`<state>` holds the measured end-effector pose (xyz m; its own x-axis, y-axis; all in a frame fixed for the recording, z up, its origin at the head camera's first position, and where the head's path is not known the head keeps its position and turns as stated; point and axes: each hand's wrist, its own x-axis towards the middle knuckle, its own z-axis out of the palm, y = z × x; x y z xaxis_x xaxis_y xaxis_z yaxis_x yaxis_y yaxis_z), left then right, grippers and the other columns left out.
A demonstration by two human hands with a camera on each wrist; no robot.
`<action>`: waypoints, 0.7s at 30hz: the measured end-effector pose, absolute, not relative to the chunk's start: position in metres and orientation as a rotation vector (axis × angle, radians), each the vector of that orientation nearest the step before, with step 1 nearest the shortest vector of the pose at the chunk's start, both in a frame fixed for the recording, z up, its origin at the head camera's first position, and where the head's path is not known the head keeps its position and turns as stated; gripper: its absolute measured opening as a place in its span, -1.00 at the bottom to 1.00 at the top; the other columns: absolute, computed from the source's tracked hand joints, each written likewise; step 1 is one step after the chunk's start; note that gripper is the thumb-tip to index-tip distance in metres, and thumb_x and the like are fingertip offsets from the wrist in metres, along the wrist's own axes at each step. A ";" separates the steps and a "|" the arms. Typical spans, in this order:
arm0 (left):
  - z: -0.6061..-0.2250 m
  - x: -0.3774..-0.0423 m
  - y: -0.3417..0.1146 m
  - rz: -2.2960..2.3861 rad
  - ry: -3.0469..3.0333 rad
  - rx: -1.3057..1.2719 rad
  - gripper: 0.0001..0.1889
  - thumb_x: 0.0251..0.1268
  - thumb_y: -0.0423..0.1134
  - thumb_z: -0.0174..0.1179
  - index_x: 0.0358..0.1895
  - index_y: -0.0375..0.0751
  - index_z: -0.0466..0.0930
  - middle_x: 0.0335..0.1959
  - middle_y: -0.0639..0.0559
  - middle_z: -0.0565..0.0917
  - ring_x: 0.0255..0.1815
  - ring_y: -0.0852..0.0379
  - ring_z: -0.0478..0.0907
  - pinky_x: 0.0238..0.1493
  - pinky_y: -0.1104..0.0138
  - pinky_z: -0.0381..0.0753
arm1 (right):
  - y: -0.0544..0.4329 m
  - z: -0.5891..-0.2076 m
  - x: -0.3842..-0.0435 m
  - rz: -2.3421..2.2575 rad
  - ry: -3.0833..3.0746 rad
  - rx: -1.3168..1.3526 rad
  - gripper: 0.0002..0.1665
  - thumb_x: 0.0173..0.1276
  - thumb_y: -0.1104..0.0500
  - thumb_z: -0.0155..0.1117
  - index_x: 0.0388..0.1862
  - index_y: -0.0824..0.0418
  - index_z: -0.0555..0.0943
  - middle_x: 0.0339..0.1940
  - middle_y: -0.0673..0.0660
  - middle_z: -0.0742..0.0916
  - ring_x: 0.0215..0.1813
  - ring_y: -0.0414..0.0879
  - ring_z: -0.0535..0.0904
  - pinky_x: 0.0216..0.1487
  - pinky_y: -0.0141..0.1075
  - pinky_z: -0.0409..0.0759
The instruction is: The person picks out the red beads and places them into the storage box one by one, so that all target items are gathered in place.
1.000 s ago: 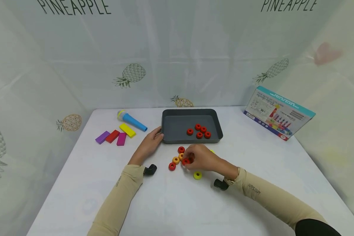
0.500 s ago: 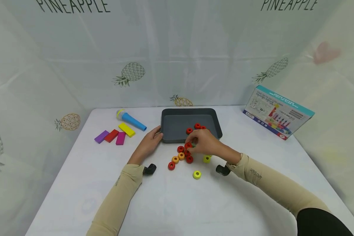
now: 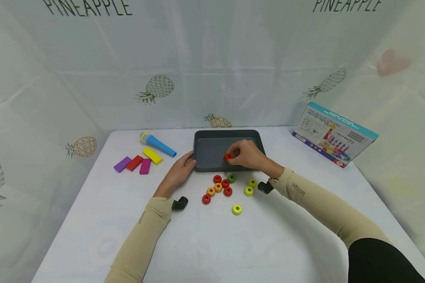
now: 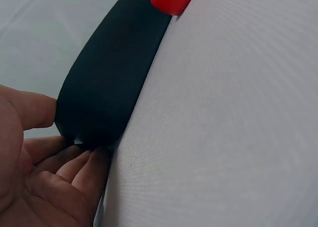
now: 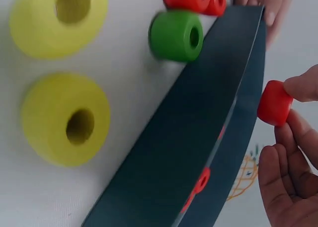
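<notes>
My right hand (image 3: 248, 154) is over the dark grey tray (image 3: 209, 146), pinching a red bead (image 5: 273, 104) between thumb and fingertips. The bead has a drum shape; it is above the tray's rim in the right wrist view. At the tray's left front corner, my left hand (image 3: 180, 171) grips the wall, thumb on the rim and fingers curled low against the side (image 4: 74, 172). Other red beads (image 5: 199, 181) in the tray are mostly hidden by my right hand and the tray wall. In front of the tray lie red, orange (image 3: 218, 187), green (image 3: 231, 178) and yellow beads (image 3: 248, 191).
Left of the tray lie a blue toy microphone (image 3: 159, 144) and several flat blocks, among them a yellow block (image 3: 152, 155) and a red block (image 3: 134, 162). A printed box (image 3: 334, 133) leans at the back right. A pineapple-print curtain (image 3: 212, 70) hangs behind the white table (image 3: 184, 247).
My right hand has picked a red bead out of the group on the table and carried it up and over the tray. My left hand has stayed at the tray's corner.
</notes>
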<state>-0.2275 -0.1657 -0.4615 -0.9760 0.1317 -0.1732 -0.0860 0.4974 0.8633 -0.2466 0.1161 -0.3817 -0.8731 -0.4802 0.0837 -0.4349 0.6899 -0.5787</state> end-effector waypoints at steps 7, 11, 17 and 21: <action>-0.465 -0.228 -0.167 1.481 2.516 0.047 -0.39 0.60 0.07 -0.04 0.62 0.23 0.08 0.61 0.03 0.25 0.64 -0.02 0.14 0.63 -0.06 0.08 | 0.114 -0.388 -0.265 -0.908 2.851 -0.673 -0.70 0.21 0.19 0.50 -0.06 0.21 0.78 -0.13 0.16 0.80 -0.16 -0.04 0.65 -0.11 -0.19 0.67; -0.464 -0.228 -0.168 1.466 2.537 0.036 -0.39 0.59 0.09 -0.03 0.61 0.25 0.10 0.61 0.05 0.26 0.64 -0.02 0.13 0.63 -0.07 0.07 | 0.113 -0.389 -0.274 -0.900 2.855 -0.674 -0.68 0.21 0.17 0.51 -0.05 0.21 0.78 -0.12 0.17 0.80 -0.15 -0.03 0.68 -0.11 -0.17 0.70; -0.463 -0.229 -0.169 1.434 2.565 0.061 -0.39 0.60 0.10 -0.05 0.62 0.24 0.08 0.59 0.03 0.29 0.63 -0.03 0.17 0.62 -0.08 0.09 | 0.113 -0.391 -0.288 -0.901 2.889 -0.636 -0.68 0.24 0.17 0.50 -0.04 0.25 0.77 -0.12 0.20 0.79 -0.18 0.00 0.64 -0.15 -0.16 0.64; -0.462 -0.230 -0.167 1.436 2.559 0.061 -0.39 0.61 0.09 -0.05 0.62 0.23 0.08 0.60 0.03 0.28 0.62 -0.03 0.19 0.62 -0.08 0.10 | 0.112 -0.396 -0.297 -0.915 2.909 -0.578 -0.67 0.29 0.14 0.47 -0.01 0.26 0.75 -0.07 0.21 0.78 -0.13 0.01 0.64 -0.10 -0.14 0.65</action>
<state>-0.2300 -0.1670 -0.4619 -0.9779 0.1360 -0.1588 -0.0647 0.5255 0.8483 -0.2974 0.1124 -0.3956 -0.9299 -0.3604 0.0740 -0.3379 0.7568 -0.5595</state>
